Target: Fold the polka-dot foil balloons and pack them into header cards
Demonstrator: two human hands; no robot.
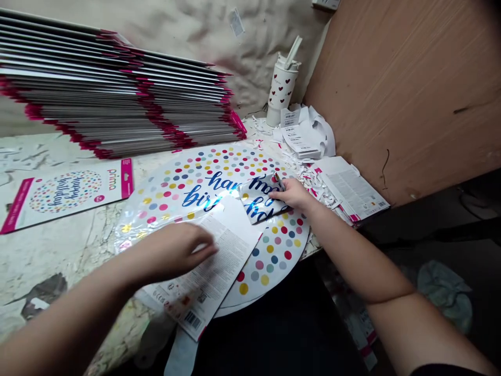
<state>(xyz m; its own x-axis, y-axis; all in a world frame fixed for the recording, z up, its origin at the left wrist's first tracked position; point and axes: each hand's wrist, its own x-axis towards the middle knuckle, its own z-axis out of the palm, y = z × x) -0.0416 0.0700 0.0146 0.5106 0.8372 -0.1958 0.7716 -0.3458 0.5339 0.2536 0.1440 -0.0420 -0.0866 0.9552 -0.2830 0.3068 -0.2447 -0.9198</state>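
My right hand (293, 194) is closed on the edge of a folded foil balloon (258, 196) with blue lettering. A thin, pen-like thing (278, 181) shows at its fingertips; I cannot make out its kind. Beneath lies a large, round, flat foil balloon (274, 256) with coloured dots and blue birthday lettering. A white package card (219, 261), printed side up, lies slantwise on it, and one end touches the folded balloon. Over the card is my left hand (180, 250), slightly blurred, its fingers bent and apart from the thumb, with nothing visible in it.
A tall stack of pink-edged packages (129, 99) stands at the back left. One package (70, 193) lies face up before it. At the back right are a heart-patterned tumbler (281, 91), label strips (301, 133), paper scraps and another card (352, 188), beside a wooden panel (407, 94).
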